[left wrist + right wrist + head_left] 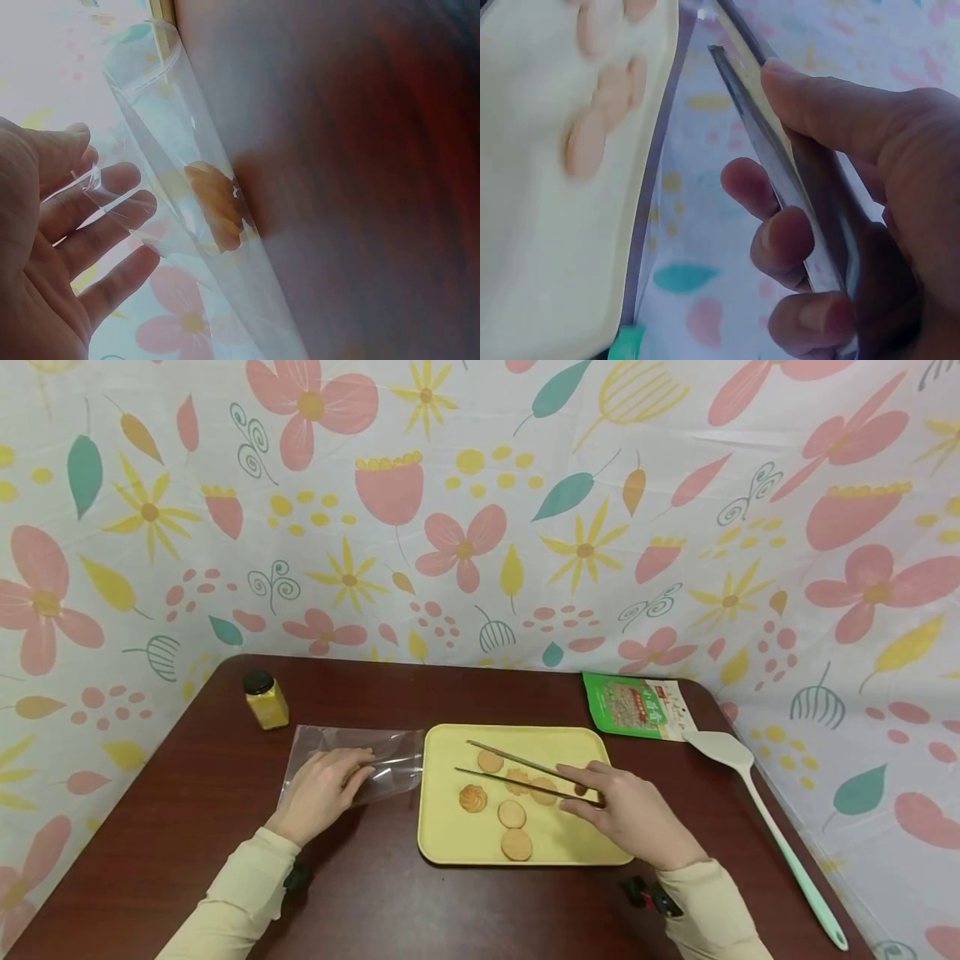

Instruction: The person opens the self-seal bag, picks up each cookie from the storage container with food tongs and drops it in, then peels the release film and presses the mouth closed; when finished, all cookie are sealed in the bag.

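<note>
My left hand (321,792) is at a clear plastic bag (397,766) lying left of the tray. In the left wrist view its thumb and forefinger pinch the bag's edge, the other fingers spread against the film. A golden-brown cookie (216,204) shows inside the bag. Metal tongs (517,757) are gripped in my right hand (626,806), their arms apart with nothing between the tips. They reach over a yellow tray (442,843). On it lie a swirled cookie (473,798), a round cookie (512,814) and several more, some partly hidden by the tongs.
A jar with a black lid (267,702) stands at the back left of the dark wooden table (360,902). At the back right lies a green and white food packet (637,706). A white spatula with a mint handle (780,827) lies along the right edge.
</note>
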Demonstrator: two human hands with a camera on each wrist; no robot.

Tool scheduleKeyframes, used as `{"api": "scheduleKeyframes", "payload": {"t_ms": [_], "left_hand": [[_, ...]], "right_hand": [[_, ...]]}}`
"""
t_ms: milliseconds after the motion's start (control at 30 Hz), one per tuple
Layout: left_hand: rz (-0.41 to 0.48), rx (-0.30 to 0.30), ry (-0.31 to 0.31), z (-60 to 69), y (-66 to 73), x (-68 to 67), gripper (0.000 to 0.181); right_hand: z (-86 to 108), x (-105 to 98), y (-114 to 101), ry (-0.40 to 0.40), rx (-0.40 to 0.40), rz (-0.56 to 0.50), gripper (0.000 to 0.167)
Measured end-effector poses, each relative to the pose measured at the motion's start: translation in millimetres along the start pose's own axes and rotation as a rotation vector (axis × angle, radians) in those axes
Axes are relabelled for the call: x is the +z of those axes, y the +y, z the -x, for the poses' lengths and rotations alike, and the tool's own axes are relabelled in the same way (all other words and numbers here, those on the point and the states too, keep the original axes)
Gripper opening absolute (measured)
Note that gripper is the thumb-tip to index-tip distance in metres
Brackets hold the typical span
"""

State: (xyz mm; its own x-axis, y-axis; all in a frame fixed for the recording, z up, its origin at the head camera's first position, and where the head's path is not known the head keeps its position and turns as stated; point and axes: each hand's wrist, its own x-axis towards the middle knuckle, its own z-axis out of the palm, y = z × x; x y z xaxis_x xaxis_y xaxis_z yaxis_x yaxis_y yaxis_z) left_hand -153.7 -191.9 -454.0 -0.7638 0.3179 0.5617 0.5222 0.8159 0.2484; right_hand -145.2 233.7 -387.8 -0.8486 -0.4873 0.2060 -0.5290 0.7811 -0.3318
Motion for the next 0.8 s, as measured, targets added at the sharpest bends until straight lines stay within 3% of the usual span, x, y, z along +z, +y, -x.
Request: {"api": "scheduleKeyframes", "payload": {"t_ms": [300,800], "left_hand": [[-0.002,-0.007,-0.011,0.6,0.4,0.0,0.022],[0.005,-0.001,-0.014,-0.4,2.6,-0.2,0.022]], "right_hand": [[19.6,-6,22,-0.001,0.111,0.021,0.044],[22.3,2,34,-0.04,0.143,-0.027,0.044]]}}
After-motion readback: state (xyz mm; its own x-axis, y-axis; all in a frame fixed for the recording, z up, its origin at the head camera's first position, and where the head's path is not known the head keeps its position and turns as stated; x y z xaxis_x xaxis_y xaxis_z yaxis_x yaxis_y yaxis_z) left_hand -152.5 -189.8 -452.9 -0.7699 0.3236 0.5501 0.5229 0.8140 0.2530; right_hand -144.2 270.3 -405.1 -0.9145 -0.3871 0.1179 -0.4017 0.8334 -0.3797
